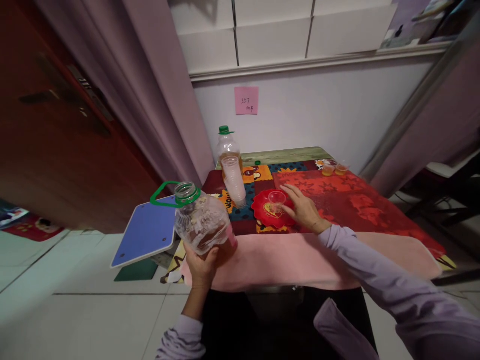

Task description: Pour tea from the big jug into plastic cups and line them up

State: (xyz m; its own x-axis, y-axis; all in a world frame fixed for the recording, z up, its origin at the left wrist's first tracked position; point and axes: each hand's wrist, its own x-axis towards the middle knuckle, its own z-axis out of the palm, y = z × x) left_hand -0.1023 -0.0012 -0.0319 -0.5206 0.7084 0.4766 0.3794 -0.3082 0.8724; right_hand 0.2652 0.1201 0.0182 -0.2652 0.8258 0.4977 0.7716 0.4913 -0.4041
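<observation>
My left hand (pixel 202 262) is wrapped round the lower side of a big clear plastic jug (pixel 204 220). The jug has a green ring handle, an uncapped mouth and amber liquid low inside; it leans a little over the near table edge. A small clear plastic cup (pixel 276 200) sits on a scalloped red plate (pixel 264 220). At the cup's right side, my right hand (pixel 302 207) holds it between thumb and fingers. Behind the jug is a tall stack of clear cups (pixel 235 182). Another jug (pixel 227 145) with a green cap and amber liquid stands farther back.
Two cups of amber liquid (pixel 333 169) stand at the table's back right. A loose green cap (pixel 257 162) lies near the back. Pink cloth (pixel 285 260) covers the front edge. A blue board (pixel 148 230) sits left of the table, and a wall is behind.
</observation>
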